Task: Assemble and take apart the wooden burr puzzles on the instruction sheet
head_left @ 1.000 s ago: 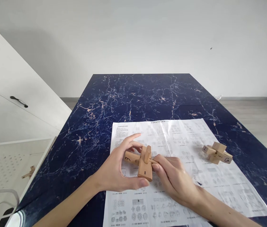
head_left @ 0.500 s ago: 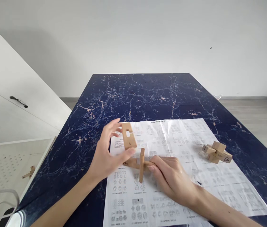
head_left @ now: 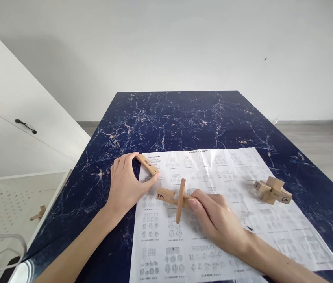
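Note:
Between the thumb and fingers of my left hand (head_left: 128, 179) is a flat wooden puzzle piece with a slot (head_left: 148, 164), tilted near the sheet's upper left corner. My right hand (head_left: 218, 220) grips the right end of a notched wooden puzzle bar (head_left: 166, 195) marked with a letter or digit at its left end. A thin wooden piece (head_left: 180, 201) stands crosswise against this bar, left of my right fingertips. My right palm and fingers hide the bar's far end. The two hands' pieces are apart.
A printed instruction sheet (head_left: 210, 259) with small diagrams lies on the dark blue marbled table (head_left: 172, 122). An interlocked wooden block puzzle (head_left: 272, 191) with lettered ends rests at its right. A white perforated surface (head_left: 7, 196) holding a small wooden piece (head_left: 38, 213) is at lower left.
My left hand has moved left, turning the slotted piece from nearly upright to a slant, away from the bar. The bar's marked left end now shows clearly; my right hand keeps its grip.

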A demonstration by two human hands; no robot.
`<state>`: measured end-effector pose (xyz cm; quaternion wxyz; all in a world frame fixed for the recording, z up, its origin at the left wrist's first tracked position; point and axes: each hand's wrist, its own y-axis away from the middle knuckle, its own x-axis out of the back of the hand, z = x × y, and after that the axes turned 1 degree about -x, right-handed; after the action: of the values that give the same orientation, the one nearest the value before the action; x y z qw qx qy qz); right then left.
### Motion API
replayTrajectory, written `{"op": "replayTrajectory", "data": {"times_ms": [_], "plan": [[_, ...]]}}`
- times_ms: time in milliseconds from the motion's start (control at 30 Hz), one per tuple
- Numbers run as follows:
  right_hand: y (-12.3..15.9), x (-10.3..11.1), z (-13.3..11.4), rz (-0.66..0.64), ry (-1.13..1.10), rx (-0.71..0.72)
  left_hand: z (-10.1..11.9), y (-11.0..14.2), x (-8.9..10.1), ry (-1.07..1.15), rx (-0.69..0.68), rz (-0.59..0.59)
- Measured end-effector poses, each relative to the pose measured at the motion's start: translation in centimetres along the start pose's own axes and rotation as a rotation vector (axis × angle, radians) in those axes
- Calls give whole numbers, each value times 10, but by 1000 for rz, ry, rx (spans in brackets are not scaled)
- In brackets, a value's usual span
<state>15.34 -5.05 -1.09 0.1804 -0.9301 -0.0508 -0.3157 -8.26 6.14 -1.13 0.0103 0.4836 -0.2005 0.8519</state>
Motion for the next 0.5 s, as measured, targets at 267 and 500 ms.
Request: {"op": "replayTrajectory", "data": {"times_ms": [267,500], "plan": [[-1,0,-1,13,-6,-8,0,2,-3,2,24,-11],[2,0,2,9,-45,-29,22,4,16,323,-250,103]]}}
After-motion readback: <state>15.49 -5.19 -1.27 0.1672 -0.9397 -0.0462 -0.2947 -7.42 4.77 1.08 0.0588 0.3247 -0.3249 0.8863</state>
